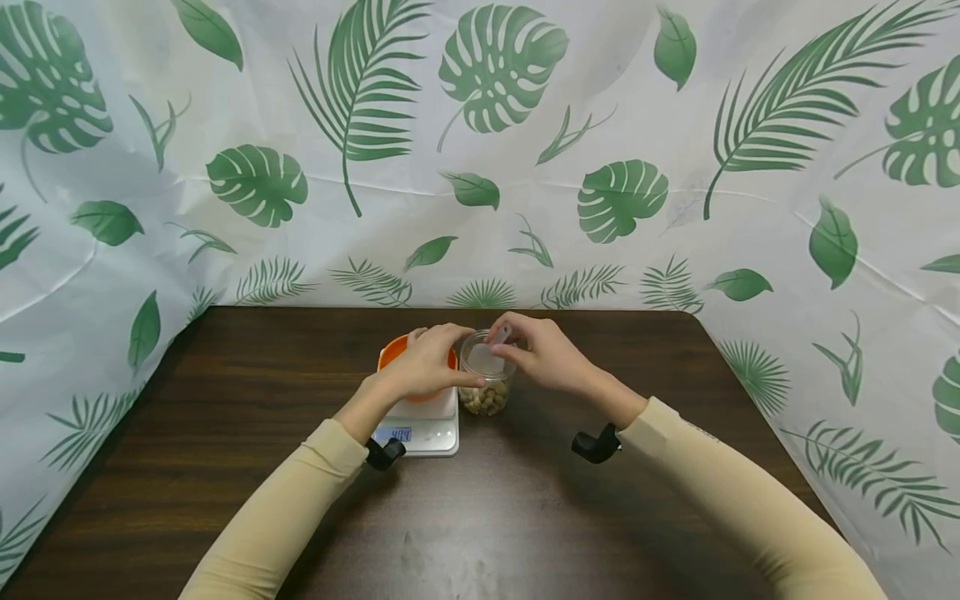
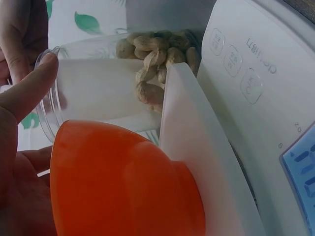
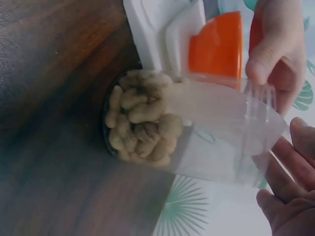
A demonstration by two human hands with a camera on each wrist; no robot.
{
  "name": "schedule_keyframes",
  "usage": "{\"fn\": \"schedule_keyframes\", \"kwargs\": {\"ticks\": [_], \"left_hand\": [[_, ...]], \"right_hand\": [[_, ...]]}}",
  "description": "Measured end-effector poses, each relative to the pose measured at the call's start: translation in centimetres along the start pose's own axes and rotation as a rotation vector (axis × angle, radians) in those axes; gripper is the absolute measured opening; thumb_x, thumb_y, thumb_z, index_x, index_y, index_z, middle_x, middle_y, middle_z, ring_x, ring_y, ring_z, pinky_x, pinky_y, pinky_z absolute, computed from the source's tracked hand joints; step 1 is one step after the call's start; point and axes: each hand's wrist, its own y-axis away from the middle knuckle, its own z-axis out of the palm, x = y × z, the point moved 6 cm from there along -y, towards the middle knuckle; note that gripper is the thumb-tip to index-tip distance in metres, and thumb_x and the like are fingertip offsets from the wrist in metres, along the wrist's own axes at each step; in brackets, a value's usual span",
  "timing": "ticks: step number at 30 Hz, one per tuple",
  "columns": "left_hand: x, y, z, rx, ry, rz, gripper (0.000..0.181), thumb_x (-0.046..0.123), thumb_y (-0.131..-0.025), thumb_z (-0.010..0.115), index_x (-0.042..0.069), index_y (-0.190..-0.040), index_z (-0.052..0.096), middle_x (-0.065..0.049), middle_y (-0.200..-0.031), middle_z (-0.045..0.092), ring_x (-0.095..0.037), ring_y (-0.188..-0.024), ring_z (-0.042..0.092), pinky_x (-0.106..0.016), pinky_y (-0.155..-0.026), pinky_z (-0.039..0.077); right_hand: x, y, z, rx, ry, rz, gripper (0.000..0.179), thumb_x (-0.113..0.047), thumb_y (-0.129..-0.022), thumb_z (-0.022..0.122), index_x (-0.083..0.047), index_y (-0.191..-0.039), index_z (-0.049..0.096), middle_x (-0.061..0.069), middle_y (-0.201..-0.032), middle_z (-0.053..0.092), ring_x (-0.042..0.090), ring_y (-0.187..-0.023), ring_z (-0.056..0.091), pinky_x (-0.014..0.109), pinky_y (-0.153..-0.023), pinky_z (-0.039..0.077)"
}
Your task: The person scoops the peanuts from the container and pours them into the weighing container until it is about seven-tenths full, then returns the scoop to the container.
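Note:
A clear plastic jar point(image 1: 486, 398) stands upright, with unshelled peanuts point(image 3: 142, 118) in its lower part. My left hand point(image 1: 429, 360) holds the jar at its rim, thumb on the near side and a finger on the far side. Inside the jar is a whitish translucent scoop point(image 3: 221, 105), its lower end among the peanuts. My right hand point(image 1: 547, 354) pinches the scoop's handle point(image 1: 502, 334) above the jar mouth. Under my left hand, an orange bowl point(image 2: 123, 182) rests on a white kitchen scale point(image 1: 435, 439); what it contains is hidden.
The scale's lit display point(image 1: 393, 434) seems to read 404, and the jar stands just right of the scale. Everything is on a dark wooden table point(image 1: 480, 517). Behind it hangs a white cloth point(image 1: 525, 192) printed with green leaves.

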Motion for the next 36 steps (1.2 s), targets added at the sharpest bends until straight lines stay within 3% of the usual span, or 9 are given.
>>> {"fn": "schedule_keyframes", "kwargs": {"ticks": [11, 21, 27, 30, 36], "left_hand": [[0.1, 0.0, -0.2, -0.005, -0.013, 0.002, 0.081, 0.045, -0.086, 0.083, 0.003, -0.148, 0.052, -0.011, -0.145, 0.055, -0.029, -0.134, 0.048, -0.064, -0.111, 0.021], [0.1, 0.0, -0.1, -0.009, -0.001, 0.011, 0.078, 0.044, -0.087, 0.083, 0.003, -0.147, 0.053, -0.01, -0.141, 0.058, -0.027, -0.129, 0.051, -0.063, -0.111, 0.022], [0.2, 0.0, -0.1, -0.007, -0.003, 0.007, 0.079, 0.044, -0.086, 0.083, 0.003, -0.146, 0.053, -0.01, -0.141, 0.058, -0.028, -0.128, 0.052, -0.062, -0.111, 0.022], [0.1, 0.0, -0.1, -0.003, -0.003, 0.007, 0.078, 0.043, -0.086, 0.084, 0.004, -0.146, 0.053, -0.01, -0.139, 0.059, -0.028, -0.125, 0.053, -0.062, -0.11, 0.023], [0.2, 0.0, -0.1, 0.0, -0.003, 0.011, 0.078, 0.044, -0.086, 0.084, 0.003, -0.146, 0.054, -0.01, -0.139, 0.059, -0.027, -0.123, 0.053, -0.061, -0.109, 0.024]], "right_hand": [[0.8, 0.2, 1.0, 0.07, -0.016, 0.012, 0.015, -0.015, -0.099, 0.07, -0.01, -0.114, 0.068, -0.002, -0.103, 0.071, 0.016, -0.095, 0.07, 0.039, -0.079, 0.056], [1.6, 0.6, 0.5, 0.183, -0.063, 0.083, 0.013, -0.019, -0.1, 0.07, -0.014, -0.112, 0.068, -0.003, -0.096, 0.071, 0.013, -0.084, 0.069, 0.035, -0.068, 0.053], [1.9, 0.7, 0.1, 0.209, -0.128, 0.117, 0.013, -0.02, -0.1, 0.07, -0.015, -0.111, 0.069, -0.001, -0.099, 0.072, 0.026, -0.086, 0.071, 0.036, -0.066, 0.052], [2.1, 0.8, -0.1, 0.216, -0.164, 0.122, 0.013, -0.02, -0.101, 0.069, -0.013, -0.112, 0.069, 0.001, -0.104, 0.073, 0.029, -0.09, 0.071, 0.036, -0.069, 0.053], [2.5, 0.9, -0.3, 0.226, -0.193, 0.102, 0.014, -0.016, -0.101, 0.068, -0.011, -0.114, 0.068, 0.003, -0.111, 0.072, 0.02, -0.094, 0.071, 0.034, -0.076, 0.056]]}}
